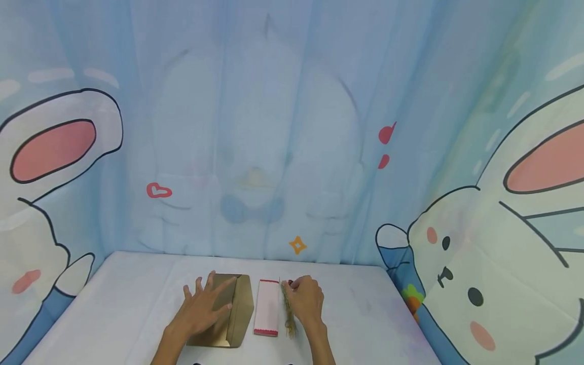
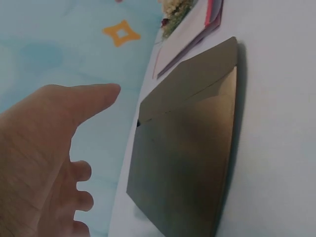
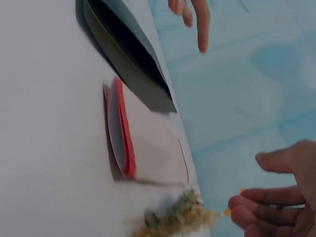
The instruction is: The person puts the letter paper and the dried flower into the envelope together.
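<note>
A gold envelope [image 1: 243, 314] lies on the white table with its flap folded out to the right. My left hand [image 1: 203, 309] is above it, fingers spread; in the left wrist view, this hand [image 2: 44, 143] shows a gap to the envelope [image 2: 182, 153]. To the envelope's right is a folded pale pink card [image 1: 266, 308] with red edges. Beside the card lies a small bunch of dried flowers [image 1: 289, 319]. My right hand [image 1: 306, 300] is over its upper end; the right wrist view shows thumb and bent fingers [image 3: 266, 197] apart, near the flowers [image 3: 177, 217].
A white cloth covers the table [image 1: 365, 314]. Behind it hangs a pale blue curtain [image 1: 274, 126] printed with rabbits, close to the table's far edge. The envelope, card and flowers lie side by side near the front.
</note>
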A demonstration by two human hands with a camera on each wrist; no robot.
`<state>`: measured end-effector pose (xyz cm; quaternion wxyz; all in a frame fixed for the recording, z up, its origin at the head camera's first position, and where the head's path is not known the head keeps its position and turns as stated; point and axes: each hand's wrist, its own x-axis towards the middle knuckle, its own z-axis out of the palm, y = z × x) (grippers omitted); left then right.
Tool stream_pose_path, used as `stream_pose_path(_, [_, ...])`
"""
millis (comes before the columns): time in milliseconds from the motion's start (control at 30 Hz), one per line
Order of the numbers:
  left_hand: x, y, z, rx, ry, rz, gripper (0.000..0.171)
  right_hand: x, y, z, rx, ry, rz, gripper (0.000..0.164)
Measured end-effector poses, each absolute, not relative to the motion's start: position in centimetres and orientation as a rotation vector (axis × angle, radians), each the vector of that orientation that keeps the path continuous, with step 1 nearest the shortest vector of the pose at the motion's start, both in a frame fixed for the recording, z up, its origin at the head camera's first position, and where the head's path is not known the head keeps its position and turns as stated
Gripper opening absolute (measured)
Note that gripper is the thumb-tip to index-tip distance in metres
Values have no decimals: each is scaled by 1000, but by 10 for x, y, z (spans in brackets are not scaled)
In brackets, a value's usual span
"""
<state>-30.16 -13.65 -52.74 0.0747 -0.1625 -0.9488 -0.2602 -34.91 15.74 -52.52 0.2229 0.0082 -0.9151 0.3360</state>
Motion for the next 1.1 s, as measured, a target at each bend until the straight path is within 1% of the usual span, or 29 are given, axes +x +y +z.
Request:
stream_pose_path(100, [-301,-134,-535,-504,-2855,-849,62,-348,143,-530,-36,-2558,973,39])
stream_pose_path(167, [-300,-132,-540,-512,-2871,-884,60,-346,134,-533,-83,-2593,948,38])
stream_pose_path(267, [-298,-128,-547,-533,-2897,-928,59,-342,125,-541,-140,-2631,858,30])
stream_pose_path(300, [-297,-127,-549,-539,-2904,-938,58,-342,122,-543,-159,-2640,833,30])
stream_pose_path(400, [-293,-124,-554,-548,-2921,-985,58,-341,117,-552,-202,-2643,798,37])
stream_pose_path(467, [-292,-122,-556,-552,-2921,-1007,57,-341,113,-556,-233,-2635,815,38])
stream_pose_path(667, [-294,-120,-558,-524,-2917,-987,56,-342,102,-556,-263,-2595,867,33])
stream_pose_path(833, [-294,-122,-560,-493,-2938,-1041,57,-342,95,-559,-297,-2569,899,31])
stream_pose_path(1100, [-292,-128,-559,-448,-2952,-1113,56,-346,91,-562,-297,-2474,1037,14])
